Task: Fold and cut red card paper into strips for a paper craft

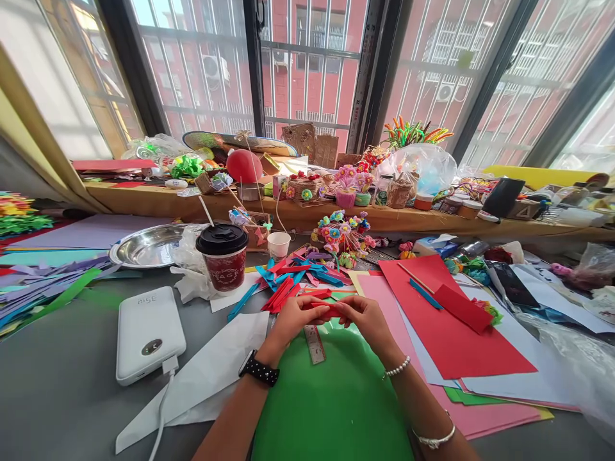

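A small strip of red paper (328,311) is stretched between my two hands, above the top of a green surface (336,397). My left hand (298,318) pinches its left end, and my right hand (361,316) pinches the right end, thumbs and fingertips pressed together. Just below the strip lies a short ruler (315,346). Beyond my hands is a loose pile of folded red strips (280,293) and blue strips (328,275). The exact folds of the held strip are partly hidden by my fingers.
On the left are a white power bank (150,333) with a cable, a lidded dark red cup (223,259) and a metal tray (125,256). Red sheets (461,339) and pink sheets lie at right. Paper cup (278,245) and craft flowers stand behind.
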{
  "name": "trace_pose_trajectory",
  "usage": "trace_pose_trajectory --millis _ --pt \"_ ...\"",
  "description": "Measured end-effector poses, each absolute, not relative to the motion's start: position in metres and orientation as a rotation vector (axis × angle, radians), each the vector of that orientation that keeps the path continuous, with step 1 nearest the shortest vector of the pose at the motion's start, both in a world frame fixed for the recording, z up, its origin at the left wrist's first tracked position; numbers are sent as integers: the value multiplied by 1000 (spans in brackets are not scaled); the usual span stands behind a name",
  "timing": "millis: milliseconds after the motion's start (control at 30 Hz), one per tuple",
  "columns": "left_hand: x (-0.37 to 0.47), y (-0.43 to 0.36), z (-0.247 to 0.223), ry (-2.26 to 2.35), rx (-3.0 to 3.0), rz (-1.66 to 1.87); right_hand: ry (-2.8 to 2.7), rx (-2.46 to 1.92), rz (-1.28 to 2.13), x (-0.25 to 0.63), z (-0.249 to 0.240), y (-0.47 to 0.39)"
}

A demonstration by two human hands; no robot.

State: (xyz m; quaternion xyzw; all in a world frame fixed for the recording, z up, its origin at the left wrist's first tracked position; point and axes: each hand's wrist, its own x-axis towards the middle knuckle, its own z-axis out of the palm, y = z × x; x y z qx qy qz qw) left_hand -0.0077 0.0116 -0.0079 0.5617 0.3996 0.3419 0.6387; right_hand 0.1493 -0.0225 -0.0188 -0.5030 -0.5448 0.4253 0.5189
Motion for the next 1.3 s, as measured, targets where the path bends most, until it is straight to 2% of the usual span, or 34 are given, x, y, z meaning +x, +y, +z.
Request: trace_pose_trajectory --millis 300,967,1300 --pt "-8 9 -4 926 1220 718 -1341 -1235 981 148 -13 -25" --pt "-4 10 -9 985 1252 826 -1381 -1331 827 148 -17 -19" --pt "-7 13 -7 1063 1251 937 -1334 -1252 1037 151 -14 -22"
